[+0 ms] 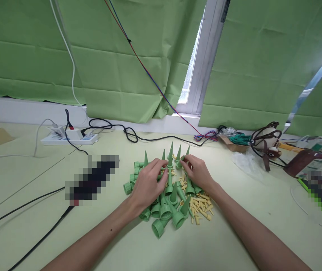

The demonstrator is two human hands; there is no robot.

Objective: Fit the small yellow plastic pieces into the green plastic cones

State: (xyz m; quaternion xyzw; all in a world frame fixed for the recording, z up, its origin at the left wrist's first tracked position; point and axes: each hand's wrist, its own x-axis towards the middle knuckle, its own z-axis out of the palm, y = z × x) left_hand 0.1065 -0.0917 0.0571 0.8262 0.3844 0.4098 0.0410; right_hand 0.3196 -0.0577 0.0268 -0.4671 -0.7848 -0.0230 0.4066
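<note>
A heap of green plastic cone spikes point(165, 210) lies on the pale green table, with several small beige plugs point(202, 210) scattered at its right. Several green cones point(172, 150) stand upright at the back of the heap. My left hand point(148, 184) rests over the heap, fingers curled, its fingertips touching an upright cone point(170, 162). My right hand point(197, 171) is beside it, fingers pinched on a green cone piece point(180, 164) at the back of the heap. What lies under the left palm is hidden.
A white power strip point(69, 138) with plugs and black cables point(129, 134) sits at the back left. A blurred dark object point(91, 178) lies left of the heap. Bags, straps and clutter point(265, 145) fill the back right. Green curtains point(121, 64) hang behind.
</note>
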